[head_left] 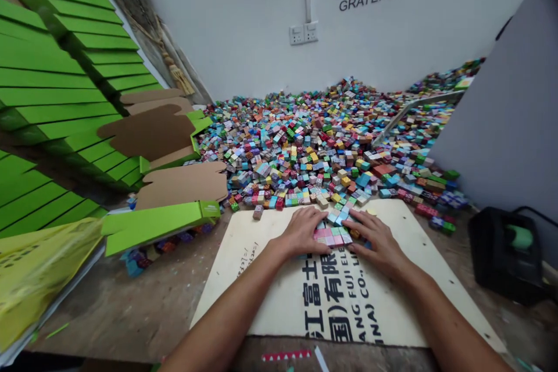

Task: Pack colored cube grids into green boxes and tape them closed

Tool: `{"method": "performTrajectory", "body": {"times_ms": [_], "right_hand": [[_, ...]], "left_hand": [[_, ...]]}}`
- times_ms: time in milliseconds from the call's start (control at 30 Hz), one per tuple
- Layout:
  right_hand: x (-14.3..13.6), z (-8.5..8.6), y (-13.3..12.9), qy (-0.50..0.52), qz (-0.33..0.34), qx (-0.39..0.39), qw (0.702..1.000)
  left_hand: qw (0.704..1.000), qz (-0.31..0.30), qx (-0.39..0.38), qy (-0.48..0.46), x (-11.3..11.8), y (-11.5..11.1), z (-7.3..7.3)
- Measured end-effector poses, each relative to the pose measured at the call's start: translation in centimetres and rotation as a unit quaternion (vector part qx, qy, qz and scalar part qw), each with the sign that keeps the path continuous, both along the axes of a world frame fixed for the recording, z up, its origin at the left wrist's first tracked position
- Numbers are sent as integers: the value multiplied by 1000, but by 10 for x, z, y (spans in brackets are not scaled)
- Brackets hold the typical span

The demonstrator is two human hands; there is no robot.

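A row of pink and white small wrapped cubes (333,237) lies on a pale printed board (270,302). Light-blue wrapped cubes (339,216) sit just behind that row. My left hand (305,229) is curled against the left side of the group, its thumb at the near edge of the pink row. On the other side my right hand (375,238) presses the group with bent fingers, thumb by the row's right end. Between them the two hands squeeze the cubes. A few cubes under my right fingers are partly hidden.
A large heap of colourful wrapped cubes (300,133) spreads behind the board to the wall. Green boxes (56,87) are stacked at the left, with an open green carton (161,224) nearer. A black tape dispenser (501,256) stands at the right.
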State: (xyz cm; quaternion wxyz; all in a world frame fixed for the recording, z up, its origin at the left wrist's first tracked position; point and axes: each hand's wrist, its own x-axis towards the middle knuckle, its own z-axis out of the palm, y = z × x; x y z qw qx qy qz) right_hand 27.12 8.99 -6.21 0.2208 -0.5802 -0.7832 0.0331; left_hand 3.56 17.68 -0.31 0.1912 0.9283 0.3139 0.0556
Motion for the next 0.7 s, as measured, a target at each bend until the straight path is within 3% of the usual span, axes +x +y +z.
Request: {"method": "performTrajectory", "body": {"times_ms": [167, 467, 567, 700], "right_hand": [[-3, 3, -1, -12, -18, 1, 1000], [-7, -1, 3, 3, -36, 27, 999], [-14, 7, 4, 13, -46, 14, 999], [-24, 33, 0, 28, -64, -31, 997]], "left_hand": [[1000, -9, -9, 7, 5, -2, 2], [996, 78, 26, -14, 15, -9, 0], [996, 71, 49, -27, 16, -9, 0], [994, 59, 86, -40, 10, 2, -7]]}}
